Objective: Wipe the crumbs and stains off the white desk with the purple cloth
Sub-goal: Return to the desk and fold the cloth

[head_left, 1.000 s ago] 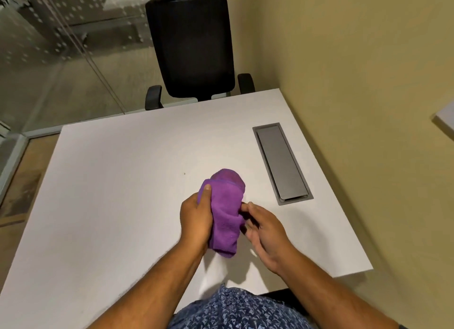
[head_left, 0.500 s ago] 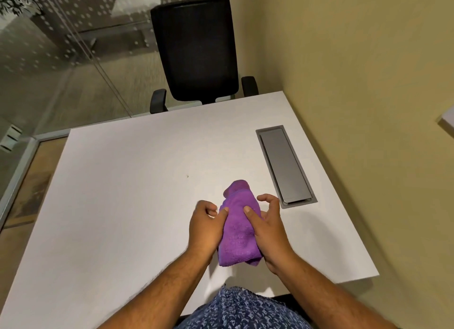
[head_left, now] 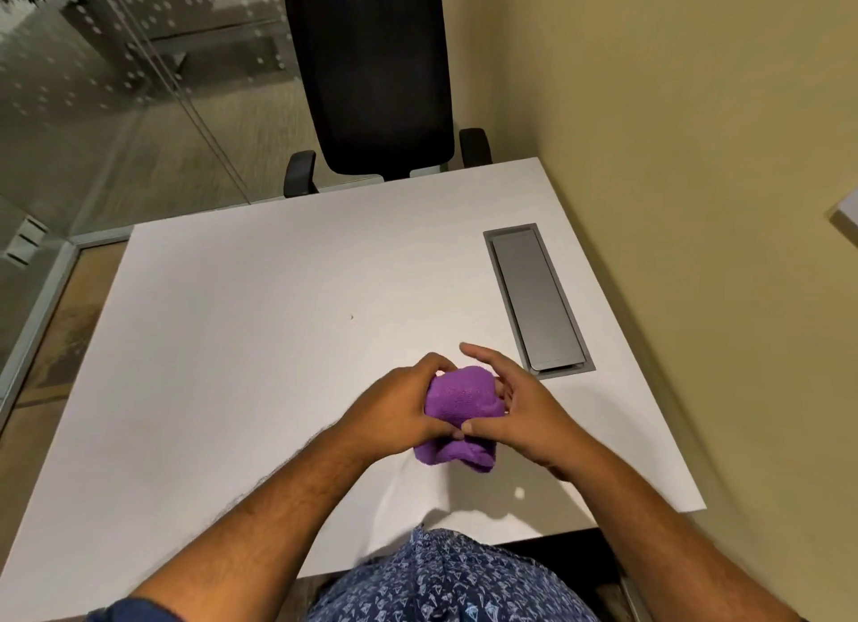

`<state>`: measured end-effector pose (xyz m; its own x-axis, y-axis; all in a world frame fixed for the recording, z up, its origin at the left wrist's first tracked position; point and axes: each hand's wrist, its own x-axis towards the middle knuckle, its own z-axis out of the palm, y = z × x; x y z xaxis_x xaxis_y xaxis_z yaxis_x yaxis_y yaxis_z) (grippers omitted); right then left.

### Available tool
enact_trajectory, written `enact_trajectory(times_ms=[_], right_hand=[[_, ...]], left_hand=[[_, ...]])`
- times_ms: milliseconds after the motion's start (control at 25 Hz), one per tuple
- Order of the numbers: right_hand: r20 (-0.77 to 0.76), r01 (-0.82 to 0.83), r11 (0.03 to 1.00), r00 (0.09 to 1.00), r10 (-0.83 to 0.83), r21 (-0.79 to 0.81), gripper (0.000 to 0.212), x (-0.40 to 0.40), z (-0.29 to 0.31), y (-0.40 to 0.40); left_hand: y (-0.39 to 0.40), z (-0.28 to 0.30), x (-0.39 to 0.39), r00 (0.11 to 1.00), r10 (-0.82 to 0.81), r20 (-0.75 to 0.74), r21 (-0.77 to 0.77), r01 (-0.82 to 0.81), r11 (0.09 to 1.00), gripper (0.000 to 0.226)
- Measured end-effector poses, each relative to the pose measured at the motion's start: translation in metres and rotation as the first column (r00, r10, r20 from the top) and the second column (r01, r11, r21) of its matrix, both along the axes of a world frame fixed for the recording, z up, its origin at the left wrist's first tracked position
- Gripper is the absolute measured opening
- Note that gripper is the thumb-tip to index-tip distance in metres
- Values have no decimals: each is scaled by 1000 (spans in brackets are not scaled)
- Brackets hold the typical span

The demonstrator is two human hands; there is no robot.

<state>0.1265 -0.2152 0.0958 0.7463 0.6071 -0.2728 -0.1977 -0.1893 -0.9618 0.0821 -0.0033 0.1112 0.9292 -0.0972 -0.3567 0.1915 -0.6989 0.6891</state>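
The purple cloth (head_left: 459, 410) is bunched into a short thick wad just above the white desk (head_left: 232, 343), near its front edge. My left hand (head_left: 394, 405) grips the wad from the left. From the right, my right hand (head_left: 515, 405) presses on it with thumb underneath and fingers spread over the top. A small dark crumb (head_left: 351, 317) lies on the desk farther back. A pale speck (head_left: 519, 493) sits near the front edge.
A grey cable hatch (head_left: 536, 299) is set into the desk at the right. A black office chair (head_left: 376, 78) stands behind the far edge. A yellow wall runs along the right side, a glass partition at the left.
The cloth has been folded from a long hanging strip into a compact wad. Both hands have closed in around it.
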Motion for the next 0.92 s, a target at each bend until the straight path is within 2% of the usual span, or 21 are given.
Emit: enact_trajectory(times_ms=[80,120,160,200,240,320,360,440,560,680,760,840,880,920], right_hand=[[331,-3,954,937,107,-299,84,7,-6,-7],[395,3,936,907,146,-353,80,9,-9,-12],[381,-19,942,912,153,-335,76,11,-13,-17],[299,-57,960,944,141,-273,72,13,-18,-23],[165,-89,982,979,117,-169,68,13,-22,-29],[-91,-27,1000,995,28,8,63,14,-35,-36],[-144,49,999,988,-50,-11,61,15,-46,-37],[-126,191,971,970,-209,-146,56,20,-73,-33],[-53,297,911,944,-325,-288,50,33,-115,-26],[131,328,862,945,-301,-386,39,44,-150,-22],[274,290,829,946,-173,-479,36,43,-169,-23],[323,229,787,946,-40,-573,34,41,-181,-25],[346,218,773,938,2,-595,31,41,-183,-27],[382,230,778,924,14,-585,29,42,-183,-28]], left_hand=[[-2,-7,4,998,48,-47,-82,-51,995,53],[-1,-11,7,996,47,-75,-133,-56,989,48],[0,-14,11,994,33,-108,-188,-53,981,44],[1,-19,13,989,25,-146,-263,-63,963,40],[1,-23,12,981,37,-192,-327,-99,940,38],[-1,-40,10,951,148,-272,-420,-255,871,39],[-6,-51,8,921,237,-310,-438,-360,824,40],[-19,-77,5,848,372,-378,-431,-517,740,54],[-40,-118,7,816,406,-412,-380,-558,738,83],[-57,-151,25,813,458,-359,-248,-556,793,109],[-65,-163,35,851,454,-262,-135,-499,856,112],[-68,-171,40,923,360,-140,73,-352,933,105],[-69,-171,39,946,305,-114,195,-279,940,103],[-68,-176,38,956,273,-106,255,-239,937,102]])
